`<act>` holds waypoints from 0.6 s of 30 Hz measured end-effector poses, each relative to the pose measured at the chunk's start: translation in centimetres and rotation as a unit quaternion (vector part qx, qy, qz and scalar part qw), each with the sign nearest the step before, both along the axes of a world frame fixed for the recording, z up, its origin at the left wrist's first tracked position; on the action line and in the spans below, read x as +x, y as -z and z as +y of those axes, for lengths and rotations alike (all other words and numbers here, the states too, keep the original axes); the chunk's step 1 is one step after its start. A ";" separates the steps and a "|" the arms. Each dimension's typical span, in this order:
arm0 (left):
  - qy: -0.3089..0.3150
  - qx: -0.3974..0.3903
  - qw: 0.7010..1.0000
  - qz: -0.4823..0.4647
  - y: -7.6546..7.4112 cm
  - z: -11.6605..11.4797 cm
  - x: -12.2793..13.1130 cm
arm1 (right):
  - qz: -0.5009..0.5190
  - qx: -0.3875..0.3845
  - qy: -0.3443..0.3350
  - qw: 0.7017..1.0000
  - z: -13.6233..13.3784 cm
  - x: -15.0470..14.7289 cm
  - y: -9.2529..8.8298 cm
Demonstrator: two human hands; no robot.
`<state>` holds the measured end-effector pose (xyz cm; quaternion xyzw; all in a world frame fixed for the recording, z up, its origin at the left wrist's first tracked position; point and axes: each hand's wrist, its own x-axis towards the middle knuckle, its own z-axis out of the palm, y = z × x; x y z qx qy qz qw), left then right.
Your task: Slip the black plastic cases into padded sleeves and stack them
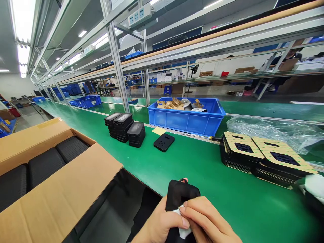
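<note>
At the bottom middle, my left hand [162,222] grips a black plastic part [181,194] over the near edge of the green table. My right hand [207,224] presses a small white cloth [182,230] against that part with closed fingers. A single flat black plate [164,141] with cut-outs lies further back on the green mat. To its left stand stacks of black cases [125,128]. On the right lie two piles of black plates topped with yellowish backing sheets [263,153].
An open cardboard box [63,189] with black cases inside fills the left foreground. A blue bin [186,118] with brown scraps sits behind the plate. Clear plastic wrap [278,130] lies at the right. Metal shelf posts [117,64] rise behind the table.
</note>
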<state>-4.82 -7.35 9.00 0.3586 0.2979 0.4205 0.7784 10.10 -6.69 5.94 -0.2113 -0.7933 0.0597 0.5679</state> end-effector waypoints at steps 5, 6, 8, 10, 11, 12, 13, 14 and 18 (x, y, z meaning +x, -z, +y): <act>0.000 -0.008 1.000 -0.005 0.2 0.0 -0.1 | -0.015 -0.035 0.004 0.999 -0.2 0.3 0.2; 0.004 -0.004 1.000 -0.004 0.2 0.0 -0.1 | -0.020 -0.034 0.008 0.999 -0.2 0.4 0.3; 0.006 0.001 1.000 0.001 0.4 0.0 -0.1 | -0.031 -0.028 0.011 0.999 -0.2 0.4 0.5; -0.008 -0.004 1.000 0.006 0.5 0.0 -0.2 | -0.034 -0.034 0.012 0.999 -0.1 0.4 0.6; -0.013 -0.007 1.000 0.008 0.6 0.1 -0.2 | -0.033 -0.043 0.015 0.998 -0.1 0.4 0.6; -0.017 -0.008 1.000 0.010 0.6 0.1 -0.2 | -0.027 -0.054 0.021 0.998 0.0 0.5 0.5; -0.019 -0.010 1.000 0.010 0.7 0.1 -0.2 | -0.020 -0.064 0.029 0.997 0.0 0.5 0.4; -0.017 -0.013 1.000 0.011 0.7 0.1 -0.3 | -0.013 -0.072 0.039 0.997 0.1 0.7 0.3; 0.001 -0.027 1.000 -0.009 1.3 0.1 -0.4 | -0.067 -0.054 0.055 0.995 0.5 1.4 -0.5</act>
